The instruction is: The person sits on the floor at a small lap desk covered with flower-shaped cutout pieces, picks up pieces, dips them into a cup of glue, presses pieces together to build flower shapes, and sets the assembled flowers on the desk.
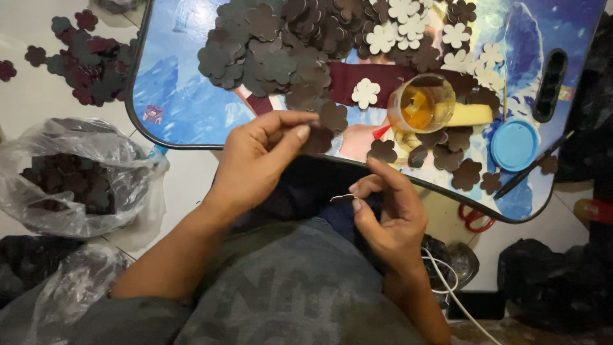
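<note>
**Flower cut-outs at the lap surface: partly seen**

Left hand [262, 156] pinches a dark brown flower-shaped cut-out [318, 139] between thumb and forefinger, at the near edge of the surface [172, 102]. Its lower petals blend into the dark cloth below; its outline is hard to trace. It looks thin, flat, matte, with rounded lobes.

Right hand [391, 214] pinches a small metal pin or needle [343, 197], fingertips pressed together; too small to tell which. Its far end is hidden by the fingers.

Behind: a heap of dark flowers [274, 51], cut off at the top edge, with cream flowers [408, 29] among them. A clear cup [421, 102] holds something orange and blurred. A blue lid [514, 145] lies near the right rim. On the floor at left, a plastic bag [70, 176] veils more dark pieces. Red scissors [474, 218] peek out below the surface.
</note>
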Demonstrator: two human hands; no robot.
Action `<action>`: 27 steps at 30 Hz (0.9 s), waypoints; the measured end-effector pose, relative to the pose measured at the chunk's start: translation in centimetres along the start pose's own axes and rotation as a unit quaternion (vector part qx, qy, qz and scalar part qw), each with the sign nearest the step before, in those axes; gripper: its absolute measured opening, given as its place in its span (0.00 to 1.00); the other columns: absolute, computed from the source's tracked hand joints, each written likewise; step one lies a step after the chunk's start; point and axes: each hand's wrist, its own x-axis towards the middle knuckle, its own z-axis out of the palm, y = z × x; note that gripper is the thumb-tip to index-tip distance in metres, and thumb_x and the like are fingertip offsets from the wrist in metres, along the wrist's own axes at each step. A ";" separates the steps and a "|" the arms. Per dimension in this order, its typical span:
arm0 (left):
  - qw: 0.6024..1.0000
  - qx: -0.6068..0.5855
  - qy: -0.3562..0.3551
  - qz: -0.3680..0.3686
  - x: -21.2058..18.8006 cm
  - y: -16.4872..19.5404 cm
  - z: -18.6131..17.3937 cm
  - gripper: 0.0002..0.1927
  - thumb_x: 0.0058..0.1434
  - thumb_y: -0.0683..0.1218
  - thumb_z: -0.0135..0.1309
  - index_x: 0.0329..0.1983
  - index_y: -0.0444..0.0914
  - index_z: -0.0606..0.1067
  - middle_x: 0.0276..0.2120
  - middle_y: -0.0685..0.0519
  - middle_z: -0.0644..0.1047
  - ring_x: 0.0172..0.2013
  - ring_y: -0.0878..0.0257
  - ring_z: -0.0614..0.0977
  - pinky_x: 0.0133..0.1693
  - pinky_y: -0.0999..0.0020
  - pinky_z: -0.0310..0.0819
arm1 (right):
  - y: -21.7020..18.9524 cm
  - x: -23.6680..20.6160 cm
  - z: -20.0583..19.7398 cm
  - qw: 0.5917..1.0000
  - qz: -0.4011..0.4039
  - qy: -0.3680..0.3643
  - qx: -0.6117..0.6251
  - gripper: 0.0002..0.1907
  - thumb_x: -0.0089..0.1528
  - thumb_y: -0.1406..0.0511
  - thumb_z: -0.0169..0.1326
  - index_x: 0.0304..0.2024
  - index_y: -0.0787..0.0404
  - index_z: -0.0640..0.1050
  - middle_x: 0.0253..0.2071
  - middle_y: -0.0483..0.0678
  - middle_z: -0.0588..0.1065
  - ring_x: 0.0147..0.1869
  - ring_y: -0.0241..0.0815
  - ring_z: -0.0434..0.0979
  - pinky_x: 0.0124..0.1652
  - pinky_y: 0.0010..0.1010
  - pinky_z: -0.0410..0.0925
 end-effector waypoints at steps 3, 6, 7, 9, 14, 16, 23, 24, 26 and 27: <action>0.998 -0.040 -0.033 -0.020 -0.4 -0.7 1.0 0.11 0.71 0.38 0.54 0.55 0.31 0.76 0.45 0.53 0.83 0.45 0.71 0.82 0.49 0.75 0.78 | -0.7 -0.7 -0.2 0.999 0.041 0.009 0.034 0.34 0.60 0.81 0.56 0.69 0.69 0.67 0.42 0.48 0.75 0.53 0.39 0.77 0.59 0.32 0.69; 0.988 -0.131 -0.053 -0.059 -0.4 -1.1 2.0 0.13 0.70 0.37 0.53 0.57 0.31 0.73 0.44 0.51 0.81 0.43 0.69 0.82 0.48 0.73 0.79 | -1.1 -0.8 -0.7 0.998 0.027 0.001 0.059 0.33 0.61 0.80 0.57 0.69 0.68 0.67 0.42 0.48 0.76 0.52 0.40 0.77 0.59 0.32 0.70; 0.988 -0.129 -0.052 -0.062 -0.4 -1.2 2.3 0.16 0.69 0.37 0.53 0.60 0.33 0.71 0.42 0.51 0.81 0.42 0.69 0.82 0.47 0.72 0.80 | -1.2 -0.8 -0.7 0.997 0.035 0.008 0.072 0.33 0.61 0.80 0.57 0.69 0.69 0.67 0.42 0.49 0.75 0.52 0.40 0.77 0.59 0.32 0.70; 0.987 -0.135 -0.057 -0.066 -0.6 -1.2 2.6 0.20 0.68 0.36 0.53 0.63 0.35 0.70 0.41 0.52 0.80 0.41 0.69 0.82 0.46 0.72 0.80 | -1.3 -0.9 -0.8 0.994 0.050 0.018 0.098 0.33 0.60 0.79 0.57 0.69 0.69 0.66 0.43 0.49 0.75 0.52 0.41 0.76 0.58 0.31 0.70; 0.983 -0.147 -0.079 -0.078 -0.9 -1.2 3.2 0.19 0.70 0.37 0.51 0.64 0.34 0.71 0.45 0.53 0.81 0.44 0.71 0.81 0.48 0.74 0.80 | -1.1 -0.8 -1.5 0.990 0.069 0.029 0.118 0.34 0.62 0.78 0.56 0.70 0.68 0.66 0.43 0.49 0.75 0.52 0.39 0.76 0.57 0.30 0.70; 0.981 -0.152 -0.076 -0.091 -0.9 -1.3 3.5 0.19 0.70 0.37 0.51 0.64 0.33 0.72 0.46 0.52 0.80 0.44 0.71 0.81 0.47 0.74 0.79 | -1.0 -0.7 -1.7 0.989 0.073 0.031 0.124 0.34 0.62 0.78 0.57 0.71 0.68 0.65 0.43 0.48 0.76 0.52 0.38 0.76 0.57 0.28 0.70; 0.978 -0.160 -0.076 -0.110 -0.7 -1.7 3.7 0.19 0.68 0.36 0.52 0.62 0.33 0.72 0.49 0.51 0.80 0.45 0.69 0.82 0.48 0.73 0.80 | -0.5 -0.7 -2.0 0.989 0.086 0.029 0.117 0.35 0.62 0.78 0.57 0.71 0.68 0.65 0.43 0.48 0.76 0.50 0.34 0.76 0.54 0.24 0.69; 0.979 -0.156 -0.079 -0.103 -0.7 -1.7 3.6 0.19 0.68 0.36 0.52 0.62 0.33 0.72 0.50 0.51 0.80 0.46 0.69 0.82 0.48 0.74 0.80 | -0.4 -0.6 -2.0 0.989 0.090 0.030 0.113 0.35 0.61 0.78 0.57 0.71 0.68 0.66 0.43 0.47 0.76 0.50 0.34 0.76 0.54 0.24 0.69; 0.981 -0.148 -0.084 -0.089 -0.7 -1.7 3.6 0.20 0.67 0.36 0.52 0.63 0.34 0.71 0.51 0.51 0.80 0.47 0.70 0.82 0.49 0.75 0.79 | -0.3 -0.6 -2.0 0.989 0.085 0.026 0.118 0.34 0.61 0.78 0.57 0.71 0.68 0.65 0.43 0.47 0.76 0.50 0.34 0.76 0.54 0.24 0.69; 0.983 -0.140 -0.088 -0.085 -0.8 -1.7 3.6 0.20 0.67 0.35 0.53 0.63 0.33 0.72 0.51 0.51 0.80 0.47 0.70 0.82 0.49 0.75 0.79 | -0.3 -0.6 -1.9 0.989 0.083 0.024 0.120 0.34 0.62 0.78 0.57 0.71 0.68 0.65 0.43 0.47 0.76 0.50 0.34 0.76 0.54 0.24 0.70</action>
